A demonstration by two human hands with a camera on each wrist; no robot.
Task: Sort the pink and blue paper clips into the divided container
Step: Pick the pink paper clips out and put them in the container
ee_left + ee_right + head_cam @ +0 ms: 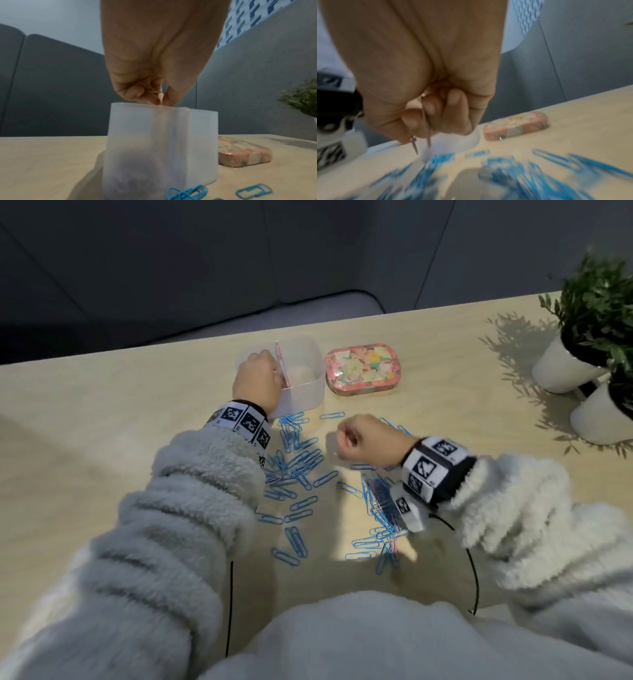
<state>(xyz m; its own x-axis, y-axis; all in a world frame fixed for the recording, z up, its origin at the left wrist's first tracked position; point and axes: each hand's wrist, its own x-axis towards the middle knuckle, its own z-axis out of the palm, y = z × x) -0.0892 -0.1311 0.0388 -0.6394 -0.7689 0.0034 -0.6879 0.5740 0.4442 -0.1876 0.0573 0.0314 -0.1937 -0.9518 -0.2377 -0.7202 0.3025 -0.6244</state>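
Note:
A translucent divided container (306, 396) with a pink divider (283, 365) stands at the table's far middle. My left hand (257, 378) hovers over its left compartment. In the left wrist view its bunched fingertips (169, 100) sit just above the container's rim (149, 105), pinching a thin pink paper clip (153, 86). My right hand (356, 440) is curled into a fist over the table, right of the container. Its fingers (452, 105) grip a pink paper clip (426, 128) that dangles from them. Several blue paper clips (294, 467) lie scattered below both hands, with a second heap (378, 505) under my right wrist.
A floral pink tin (362, 368) lies just right of the container. Two white pots with green plants (582, 337) stand at the table's far right. The table's far edge runs just behind the container. Thin black cables hang from both wrists.

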